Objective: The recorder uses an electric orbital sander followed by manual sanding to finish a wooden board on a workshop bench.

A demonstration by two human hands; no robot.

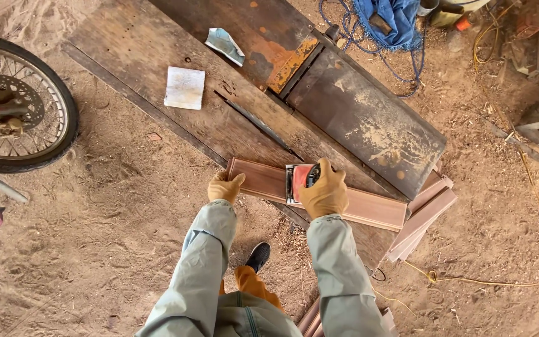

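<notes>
A long reddish wooden board (369, 211) lies across the near edge of a low, worn workbench (219, 125). My left hand (224, 187), in a tan glove, presses on the board's left end. My right hand (324, 190), also gloved, grips a red and silver power sander (299, 181) that sits flat on the board near its middle. Both sleeves are pale grey-green. My dark shoe (257, 256) shows below on the sawdust floor.
A sheet of sandpaper (184, 88) and a crumpled scrap (224, 45) lie on the bench. More boards (422, 221) are stacked at the right. A motorbike wheel (14, 103) stands at the left; blue cloth and cables (385, 25) lie at the top.
</notes>
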